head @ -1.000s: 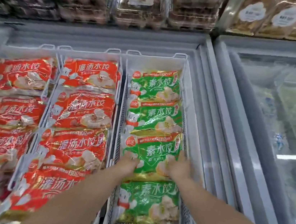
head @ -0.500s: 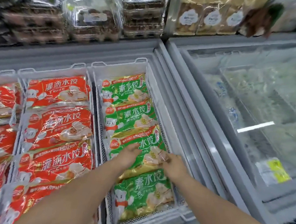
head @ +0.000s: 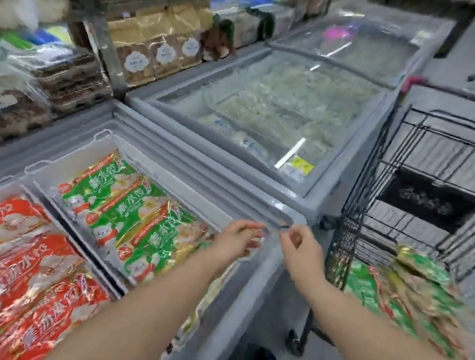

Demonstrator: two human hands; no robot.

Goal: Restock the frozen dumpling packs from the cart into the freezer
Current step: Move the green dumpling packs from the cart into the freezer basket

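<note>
Green dumpling packs (head: 137, 221) lie in a row in a white basket (head: 60, 159) inside the open freezer (head: 259, 210). Red dumpling packs (head: 13, 268) fill the basket to its left. My left hand (head: 237, 240) hovers over the near end of the green row, fingers apart, holding nothing. My right hand (head: 299, 251) is above the freezer's right rim, fingers loosely curled and empty. More green packs (head: 408, 296) are heaped in the black wire cart (head: 411, 178) at the right.
A second freezer (head: 278, 109) with a shut glass lid stands beyond the open one. Shelves with packaged goods (head: 157, 48) run along the back. The cart stands close against the freezer's right end, with grey floor (head: 279, 336) below.
Both hands have lifted off the green pack in the basket and moved right toward the freezer's rim. The view has swung right, bringing the cart and its packs into sight.
</note>
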